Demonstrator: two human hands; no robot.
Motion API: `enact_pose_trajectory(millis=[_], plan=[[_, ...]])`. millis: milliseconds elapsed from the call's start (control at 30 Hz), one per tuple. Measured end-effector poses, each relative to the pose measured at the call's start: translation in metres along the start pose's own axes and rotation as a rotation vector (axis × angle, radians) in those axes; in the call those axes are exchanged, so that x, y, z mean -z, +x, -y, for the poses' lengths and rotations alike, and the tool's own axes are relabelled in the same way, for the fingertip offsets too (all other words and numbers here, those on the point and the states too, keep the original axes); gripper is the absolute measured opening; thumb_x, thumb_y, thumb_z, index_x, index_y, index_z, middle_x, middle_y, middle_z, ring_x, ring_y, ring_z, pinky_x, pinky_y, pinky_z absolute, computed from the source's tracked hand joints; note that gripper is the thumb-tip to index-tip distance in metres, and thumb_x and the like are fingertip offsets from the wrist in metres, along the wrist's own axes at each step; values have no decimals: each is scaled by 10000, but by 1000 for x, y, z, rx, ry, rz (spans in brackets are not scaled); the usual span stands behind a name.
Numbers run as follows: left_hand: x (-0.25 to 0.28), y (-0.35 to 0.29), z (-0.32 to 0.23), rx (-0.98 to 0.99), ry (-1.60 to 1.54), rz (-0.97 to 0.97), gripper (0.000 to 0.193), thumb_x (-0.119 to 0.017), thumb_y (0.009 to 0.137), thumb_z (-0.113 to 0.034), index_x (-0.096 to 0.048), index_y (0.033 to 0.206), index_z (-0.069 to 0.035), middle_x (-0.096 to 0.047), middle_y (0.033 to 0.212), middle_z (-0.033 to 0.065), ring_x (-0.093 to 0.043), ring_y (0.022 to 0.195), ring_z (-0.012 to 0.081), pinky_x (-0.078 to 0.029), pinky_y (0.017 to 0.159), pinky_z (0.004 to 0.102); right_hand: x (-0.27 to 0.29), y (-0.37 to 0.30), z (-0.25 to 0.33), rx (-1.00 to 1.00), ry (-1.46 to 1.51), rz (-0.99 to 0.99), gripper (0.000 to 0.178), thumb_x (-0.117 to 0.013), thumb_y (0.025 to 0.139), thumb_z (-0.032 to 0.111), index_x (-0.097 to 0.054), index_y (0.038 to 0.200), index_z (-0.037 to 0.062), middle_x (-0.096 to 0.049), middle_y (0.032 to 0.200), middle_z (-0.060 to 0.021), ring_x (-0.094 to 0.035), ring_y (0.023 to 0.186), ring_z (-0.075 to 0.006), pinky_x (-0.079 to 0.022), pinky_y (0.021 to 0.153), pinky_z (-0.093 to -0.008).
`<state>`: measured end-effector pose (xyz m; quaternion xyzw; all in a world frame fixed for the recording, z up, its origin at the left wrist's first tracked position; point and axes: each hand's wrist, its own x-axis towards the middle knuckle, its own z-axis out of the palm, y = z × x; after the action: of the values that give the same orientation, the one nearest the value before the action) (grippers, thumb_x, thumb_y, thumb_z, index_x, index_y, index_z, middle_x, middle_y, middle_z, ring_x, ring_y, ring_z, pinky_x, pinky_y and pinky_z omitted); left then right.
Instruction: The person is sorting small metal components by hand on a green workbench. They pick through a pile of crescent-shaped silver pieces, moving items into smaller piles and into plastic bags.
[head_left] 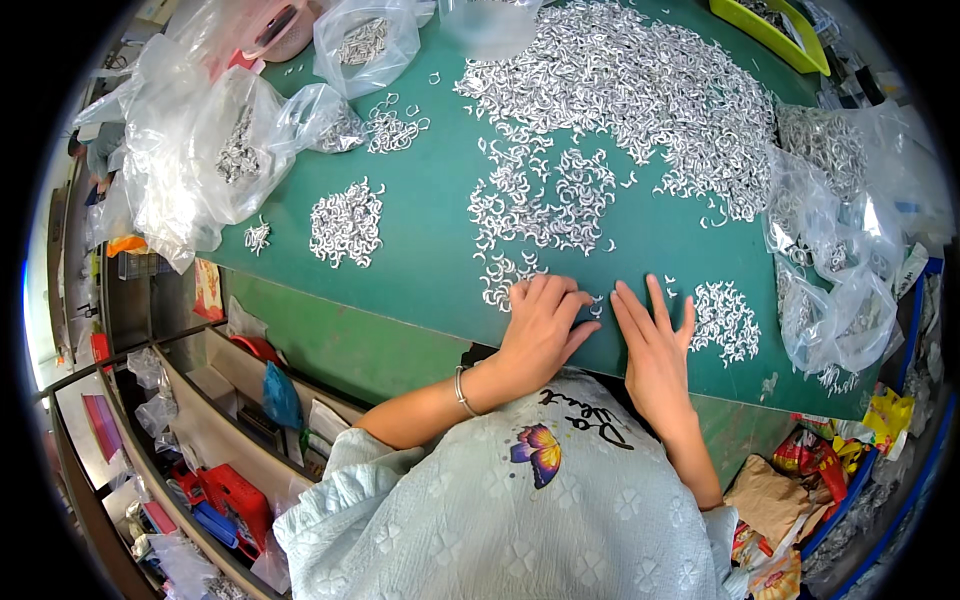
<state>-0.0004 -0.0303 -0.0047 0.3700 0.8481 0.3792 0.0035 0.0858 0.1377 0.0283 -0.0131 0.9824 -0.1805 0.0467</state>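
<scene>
My left hand [545, 328], a bangle on its wrist, rests near the table's front edge. Its fingers are bent over the border of a small cluster of silvery crescent-shaped metal pieces [502, 278], thumb apart, with no piece visibly gripped. A few loose pieces [596, 306] lie just right of those fingers. My right hand [655, 355] lies with fingers stretched and spread on the green tabletop [420, 240]. Right beside it sits a small heap of the same crescents [726, 322]. Beyond my left hand a looser spread of crescents [540, 200] runs toward a large pile [630, 85].
Leftward lie another crescent heap [346, 224], a little bunch of pieces [257, 236] and some rings [395, 128]. Clear plastic bags [185, 150] crowd the left end; filled bags [835, 270] line the right. A yellow-green tray [775, 35] stands far right.
</scene>
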Motion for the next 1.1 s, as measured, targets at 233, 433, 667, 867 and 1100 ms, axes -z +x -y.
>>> enact_pose_trajectory(millis=[233,433,667,867,1100], plan=[[1,-3,1,12,6,9,264,-774,758,-126,-638,982,-95,-547,1002,54,-515,934,242,-322,814,397,0,-20,3,105,167,88,508,-491,812,-61,-549,1311,9,-461,1460,-94,-321,1426,-324,-168,1134,-614],[8,-10,-2,-14,-7,14,268,-743,776,-122,-626,1015,-88,-541,1077,71,-511,1023,261,-322,854,436,0,-7,-2,111,272,-69,485,-538,848,1,-544,1332,32,-468,1462,-86,-323,1425,-325,-177,1132,-591],[2,-10,1,-7,87,-30,204,-760,758,-125,-629,911,-94,-561,1085,61,-513,1067,263,-304,890,454,0,-5,0,63,42,70,579,-681,842,222,-514,1375,72,-417,1497,-18,-261,1441,-348,-147,1105,-670],[15,-17,9,98,48,-83,254,-695,791,-12,-616,1022,-84,-553,1095,74,-525,1090,273,-278,1013,511,4,-22,-5,-150,-69,-55,625,-690,837,194,-470,1398,28,-400,1508,-64,-253,1449,-348,-121,1127,-640],[34,-14,34,252,31,-259,361,-587,856,57,-544,1209,-5,-517,1231,169,-509,1162,373,-310,1091,542,-30,14,30,136,127,54,780,-699,830,300,-362,1433,-61,-288,1553,-190,-231,1461,-339,-158,1140,-606]])
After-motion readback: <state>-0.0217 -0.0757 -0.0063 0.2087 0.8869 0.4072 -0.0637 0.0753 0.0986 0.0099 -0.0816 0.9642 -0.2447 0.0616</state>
